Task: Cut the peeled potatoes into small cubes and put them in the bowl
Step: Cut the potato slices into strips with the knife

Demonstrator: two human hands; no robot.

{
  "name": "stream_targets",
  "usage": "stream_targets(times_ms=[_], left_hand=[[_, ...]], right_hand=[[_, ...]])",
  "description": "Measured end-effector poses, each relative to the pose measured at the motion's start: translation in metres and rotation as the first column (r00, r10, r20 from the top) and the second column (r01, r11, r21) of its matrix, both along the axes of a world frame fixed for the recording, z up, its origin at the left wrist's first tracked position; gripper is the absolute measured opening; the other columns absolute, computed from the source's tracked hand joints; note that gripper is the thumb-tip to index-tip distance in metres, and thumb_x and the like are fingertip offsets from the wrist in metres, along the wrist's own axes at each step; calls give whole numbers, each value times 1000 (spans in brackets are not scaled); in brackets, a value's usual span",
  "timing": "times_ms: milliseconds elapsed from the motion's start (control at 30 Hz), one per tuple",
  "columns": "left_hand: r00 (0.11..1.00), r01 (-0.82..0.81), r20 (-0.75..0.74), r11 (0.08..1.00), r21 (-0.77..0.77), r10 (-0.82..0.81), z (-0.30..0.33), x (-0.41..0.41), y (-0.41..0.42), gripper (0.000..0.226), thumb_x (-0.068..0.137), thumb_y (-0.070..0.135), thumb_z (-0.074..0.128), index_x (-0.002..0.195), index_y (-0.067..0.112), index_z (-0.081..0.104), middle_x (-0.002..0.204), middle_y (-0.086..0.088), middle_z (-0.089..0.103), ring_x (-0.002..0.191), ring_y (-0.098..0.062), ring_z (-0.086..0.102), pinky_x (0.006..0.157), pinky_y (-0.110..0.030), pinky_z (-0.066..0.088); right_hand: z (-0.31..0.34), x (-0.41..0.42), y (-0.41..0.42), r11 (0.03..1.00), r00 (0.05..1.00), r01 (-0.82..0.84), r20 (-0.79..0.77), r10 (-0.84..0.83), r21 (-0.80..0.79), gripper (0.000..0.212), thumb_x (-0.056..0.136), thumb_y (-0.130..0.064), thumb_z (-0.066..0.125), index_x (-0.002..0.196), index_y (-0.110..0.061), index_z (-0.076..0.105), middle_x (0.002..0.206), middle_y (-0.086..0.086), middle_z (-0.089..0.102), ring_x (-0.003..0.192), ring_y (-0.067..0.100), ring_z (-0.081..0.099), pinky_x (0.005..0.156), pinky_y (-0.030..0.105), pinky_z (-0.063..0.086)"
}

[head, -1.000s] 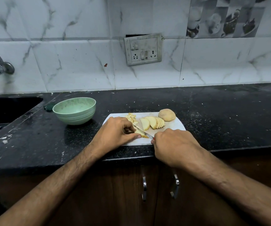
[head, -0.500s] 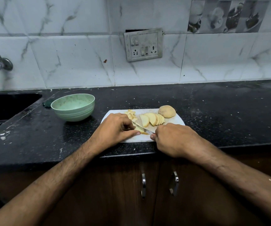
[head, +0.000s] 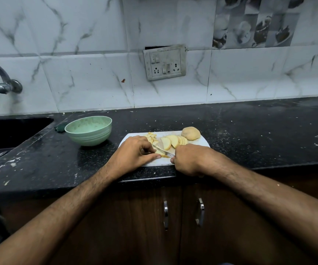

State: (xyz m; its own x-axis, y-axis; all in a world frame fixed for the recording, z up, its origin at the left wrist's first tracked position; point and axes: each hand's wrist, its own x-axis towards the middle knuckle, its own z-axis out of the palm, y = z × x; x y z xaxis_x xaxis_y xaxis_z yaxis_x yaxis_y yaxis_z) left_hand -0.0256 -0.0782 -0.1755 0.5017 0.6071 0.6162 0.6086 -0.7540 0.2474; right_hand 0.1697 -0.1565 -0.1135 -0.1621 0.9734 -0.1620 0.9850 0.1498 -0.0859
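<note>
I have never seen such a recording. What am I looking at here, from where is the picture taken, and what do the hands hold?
No machine here: a person works with bare hands, filmed by a camera on their head that looks down. On a black counter lies a white board with potato slices, cut pieces and one whole peeled potato. The right hand grips a knife. The left hand holds the potato being cut. A green bowl stands to the left, beside a sink.
</note>
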Motion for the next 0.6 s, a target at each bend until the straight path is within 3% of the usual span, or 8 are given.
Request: stream_targets(times_ms=[167,267,400,500,600], left_hand=[[1000,-4,-14,1000,21,4,0,1,-2,26,82,41,83,78,16,76,78,12,70,75,-5,63,69,-31,53],[1000,-14,-16,1000,4,14,-1,0,-1,26,82,42,82,79,17,75,83,10,69,76,-5,64,69,-32,55],[1000,-14,-18,1000,-16,14,-2,-1,0,30,83,48,79,93,20,70,105,11,63,80,-6,65,74,-29,55],[999,-14,-34,1000,7,14,-1,0,-1,40,84,47,78,111,21,67,108,12,68,81,-5,64,77,-29,54],[997,-14,-81,999,35,17,1,1,-3,34,85,45,78,108,19,72,94,9,71,80,-6,63,77,-31,54]], right_hand=[[7,1,-1,999,1000,-12,-5,12,-53,19,103,-24,42,113,-10,51,81,1,51,70,14,52,57,27,39],[1,-1,2,1000,1000,-4,13,4,-15,13,102,-26,43,102,-13,46,82,1,52,78,17,56,70,32,45],[-10,-1,5,1000,1000,4,9,-4,0,14,101,-27,42,97,-14,42,90,5,54,89,24,60,87,41,51],[-13,1,6,1000,1000,5,-6,-5,4,16,101,-27,43,90,-15,43,80,1,51,89,24,63,86,42,53],[-15,1,6,1000,1000,-11,-9,11,-7,20,100,-27,44,84,-16,42,84,3,53,90,24,63,85,41,54]])
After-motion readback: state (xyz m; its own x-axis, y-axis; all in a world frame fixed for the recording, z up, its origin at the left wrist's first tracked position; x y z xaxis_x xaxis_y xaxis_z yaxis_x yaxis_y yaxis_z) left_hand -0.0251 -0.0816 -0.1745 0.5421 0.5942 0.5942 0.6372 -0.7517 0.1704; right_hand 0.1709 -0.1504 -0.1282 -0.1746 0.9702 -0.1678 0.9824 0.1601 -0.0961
